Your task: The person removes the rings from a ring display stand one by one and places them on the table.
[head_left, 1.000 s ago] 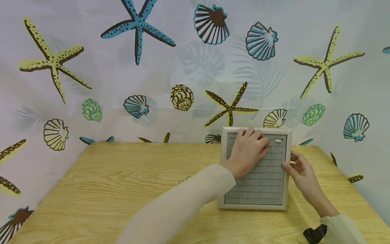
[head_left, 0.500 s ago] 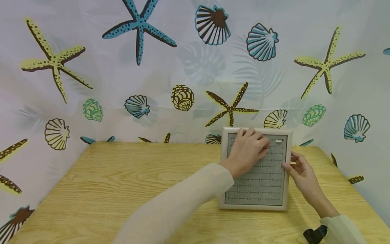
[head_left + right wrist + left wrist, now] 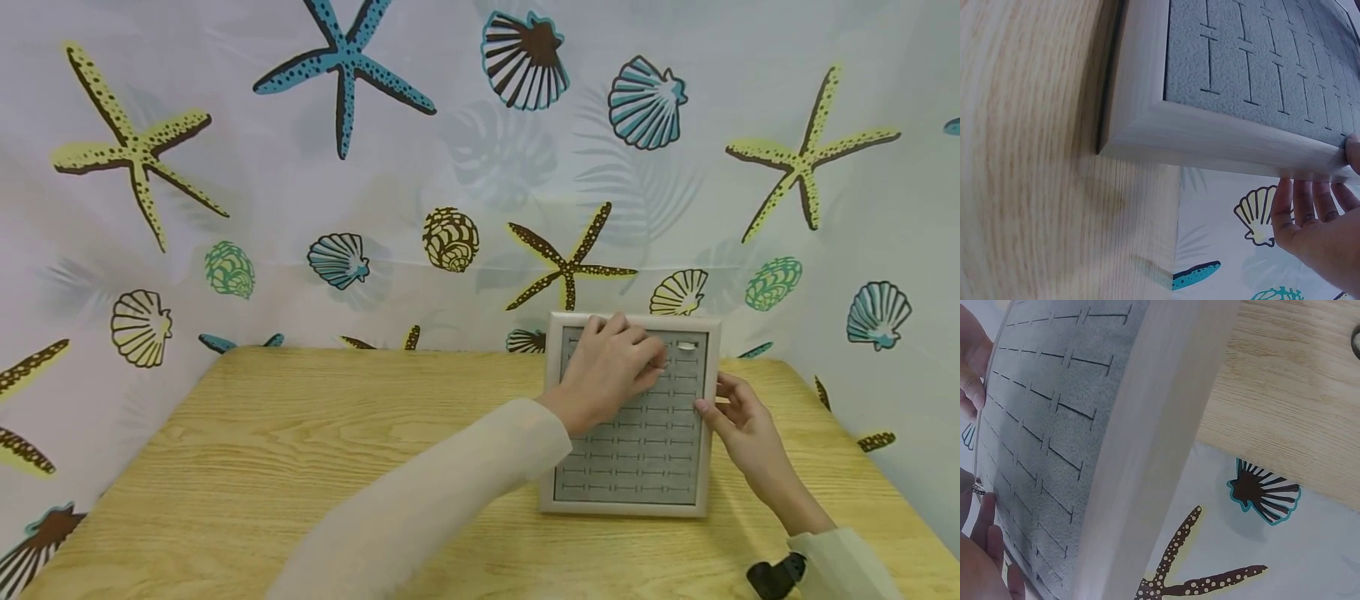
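Note:
A ring display board [image 3: 637,450], pale-framed with grey slotted padding, stands propped up on the right of the table. At its upper part, my left hand [image 3: 609,371] pinches a small ring [image 3: 979,489] against the grey padding; only a patterned bit of the band shows in the left wrist view. One pale, shiny ring [image 3: 686,346] sits in the top right slot. My right hand [image 3: 750,437] grips the frame's right side, thumb on the front and fingers behind, as the right wrist view also shows. The left hand covers several slots.
Beneath everything is a wooden table [image 3: 315,442], with a shell-and-starfish patterned cloth [image 3: 405,192] behind it. A dark ring-shaped piece [image 3: 1356,342] lies at the edge of the left wrist view. A black device [image 3: 776,575] sits by the right sleeve.
The left forearm has shifted slightly left and down, covering the loose rings that showed beside the sleeve. Both hands keep nearly the same place on the board.

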`<state>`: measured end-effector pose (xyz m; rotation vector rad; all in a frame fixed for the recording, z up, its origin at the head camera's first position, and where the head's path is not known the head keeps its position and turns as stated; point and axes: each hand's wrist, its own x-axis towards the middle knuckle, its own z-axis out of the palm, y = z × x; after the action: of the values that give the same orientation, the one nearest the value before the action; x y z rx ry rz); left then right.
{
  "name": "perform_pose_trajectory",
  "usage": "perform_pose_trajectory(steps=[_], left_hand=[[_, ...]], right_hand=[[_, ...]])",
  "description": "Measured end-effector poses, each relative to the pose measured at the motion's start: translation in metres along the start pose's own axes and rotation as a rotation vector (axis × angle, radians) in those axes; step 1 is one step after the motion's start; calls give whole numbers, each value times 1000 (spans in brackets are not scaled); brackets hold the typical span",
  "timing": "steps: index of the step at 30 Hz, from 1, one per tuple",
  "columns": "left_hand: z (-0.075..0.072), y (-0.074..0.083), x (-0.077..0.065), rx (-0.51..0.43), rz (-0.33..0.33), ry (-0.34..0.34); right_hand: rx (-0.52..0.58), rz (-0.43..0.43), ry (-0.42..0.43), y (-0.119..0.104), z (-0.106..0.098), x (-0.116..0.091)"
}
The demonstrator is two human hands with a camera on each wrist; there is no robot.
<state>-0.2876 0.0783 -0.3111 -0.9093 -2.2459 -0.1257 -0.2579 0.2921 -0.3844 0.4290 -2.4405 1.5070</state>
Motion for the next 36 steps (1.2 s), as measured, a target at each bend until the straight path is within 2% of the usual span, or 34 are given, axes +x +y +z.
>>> perform_pose_trajectory(steps=[9,15,22,29,36], left_hand=[[-7,-10,-15,-44,22,12],[-16,-18,-31,-99,46,10],[-25,-28,-53,-109,52,-1],[-34,-49,-80,-155,46,17],[-42,-72,-110,-149,-7,-8]], right_hand=[[-5,4,2,0,0,-1],[-7,3,0,0,0,0],[-5,10,-8,1,1,-1],[2,-2,1,1,0,0],[8,-1,3,0,1,0]])
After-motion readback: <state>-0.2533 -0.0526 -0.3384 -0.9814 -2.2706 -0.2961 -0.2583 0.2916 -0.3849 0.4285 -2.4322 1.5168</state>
